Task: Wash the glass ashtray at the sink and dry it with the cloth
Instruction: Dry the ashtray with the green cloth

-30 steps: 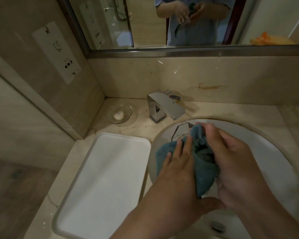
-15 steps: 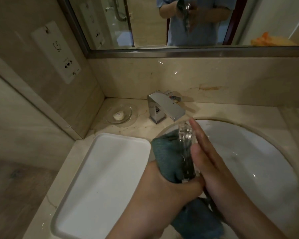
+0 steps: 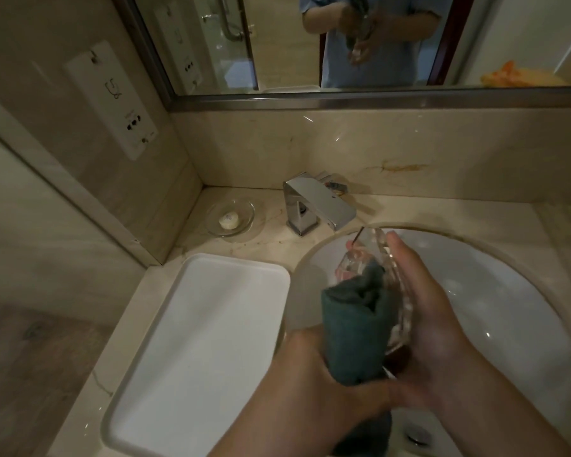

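Note:
The clear glass ashtray [image 3: 370, 255] is held on edge above the white sink basin [image 3: 495, 291], just in front of the faucet. My right hand [image 3: 432, 318] cups its back and rim. My left hand [image 3: 323, 384] grips a bunched teal cloth [image 3: 353, 328], whose top end is pressed into the ashtray's hollow. The cloth's tail hangs down below my left hand. Part of the ashtray is hidden by the cloth and my right palm.
A chrome faucet [image 3: 317, 206] stands at the basin's back edge. A glass soap dish [image 3: 231, 219] with a small soap sits at the back left. A white tray [image 3: 198, 351] lies left of the basin. The drain [image 3: 417, 435] shows below my wrists.
The cloth went from wrapping the ashtray to being pushed into its hollow. The ashtray turned on edge and now tilts more open toward me, with my hands slightly further forward.

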